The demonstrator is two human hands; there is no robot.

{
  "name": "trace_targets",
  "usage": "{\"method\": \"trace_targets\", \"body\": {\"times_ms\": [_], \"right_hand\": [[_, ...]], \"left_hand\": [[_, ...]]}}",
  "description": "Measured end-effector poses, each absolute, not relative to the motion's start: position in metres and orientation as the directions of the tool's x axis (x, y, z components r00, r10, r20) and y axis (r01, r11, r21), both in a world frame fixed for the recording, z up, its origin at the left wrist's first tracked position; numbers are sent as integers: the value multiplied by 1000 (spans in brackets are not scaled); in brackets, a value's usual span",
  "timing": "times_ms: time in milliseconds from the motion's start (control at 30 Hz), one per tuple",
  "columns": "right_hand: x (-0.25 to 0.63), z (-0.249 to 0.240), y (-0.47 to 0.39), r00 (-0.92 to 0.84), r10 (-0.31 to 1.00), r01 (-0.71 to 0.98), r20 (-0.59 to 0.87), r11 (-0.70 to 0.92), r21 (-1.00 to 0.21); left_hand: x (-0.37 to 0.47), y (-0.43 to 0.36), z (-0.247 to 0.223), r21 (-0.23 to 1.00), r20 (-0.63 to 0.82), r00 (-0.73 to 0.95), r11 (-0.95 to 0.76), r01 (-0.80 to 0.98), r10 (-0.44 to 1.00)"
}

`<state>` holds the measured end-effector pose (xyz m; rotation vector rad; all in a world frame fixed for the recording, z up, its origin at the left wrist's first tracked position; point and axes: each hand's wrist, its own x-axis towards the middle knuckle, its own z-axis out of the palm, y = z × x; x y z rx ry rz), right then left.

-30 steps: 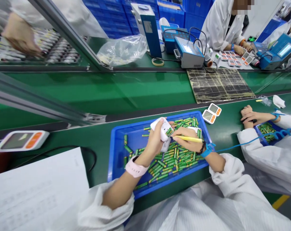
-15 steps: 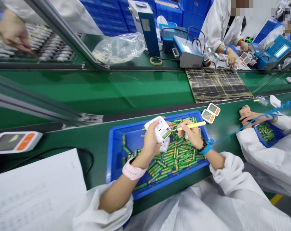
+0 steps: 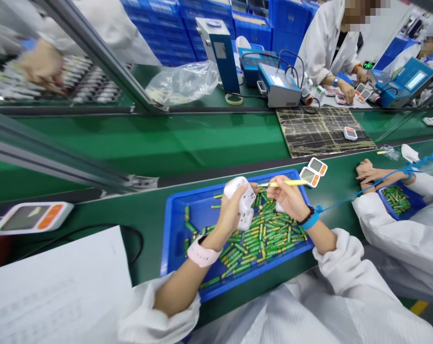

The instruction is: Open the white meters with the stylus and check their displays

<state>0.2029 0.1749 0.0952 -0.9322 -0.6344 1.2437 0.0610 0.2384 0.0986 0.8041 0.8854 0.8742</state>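
Over the blue tray at centre frame, my left hand grips a white device; my right hand pinches a yellow stick. A slip might drop the device among the batteries.

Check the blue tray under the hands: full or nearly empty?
Partly full. Green batteries lie heaped across the right half of the blue tray; its left part shows bare blue floor with a few strays.
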Motion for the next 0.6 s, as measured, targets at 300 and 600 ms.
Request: {"method": "trace_targets", "body": {"times_ms": [300, 600], "right_hand": [[244, 77, 125, 170, 974, 642, 152, 7, -767], [237, 62, 126, 14, 988, 934, 152, 41, -356]], "left_hand": [[67, 337, 114, 880, -439, 331, 474, -32, 836], [75, 424, 96, 911, -357, 89, 325, 256, 930]]}}
